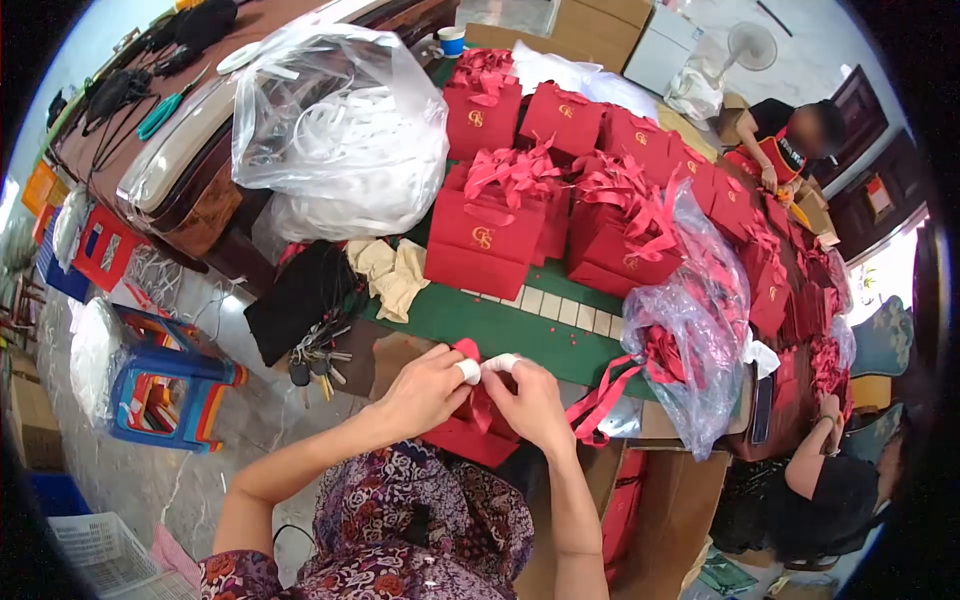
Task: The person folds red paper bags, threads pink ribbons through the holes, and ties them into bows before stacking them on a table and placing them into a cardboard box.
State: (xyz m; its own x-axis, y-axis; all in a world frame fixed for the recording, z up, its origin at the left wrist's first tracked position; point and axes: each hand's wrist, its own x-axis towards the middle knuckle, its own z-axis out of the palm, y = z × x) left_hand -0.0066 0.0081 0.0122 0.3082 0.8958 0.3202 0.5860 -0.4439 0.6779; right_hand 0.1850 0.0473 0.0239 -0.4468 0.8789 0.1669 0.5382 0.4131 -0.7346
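My left hand (425, 388) and my right hand (528, 398) meet just above a small red gift bag (468, 442) at my lap. White tape wraps a finger on each. Both hands are closed, pinching a red ribbon (481, 408) that hangs down over the bag; its ends are partly covered by my fingers. Beyond them, on the green table top (440, 318), stand finished-looking red gift bags (478, 238) with gold letters and ribbon bows. Right of my hands, loose red ribbon (602, 400) trails from a clear plastic bag (690, 375).
A big clear bag of white strips (345, 140) sits at the back left. Keys (318, 366) lie near a black cloth (300, 300). Blue stools (165, 390) stand on the left. An open cardboard box (665, 510) is beside my right arm. Two other people work along the right.
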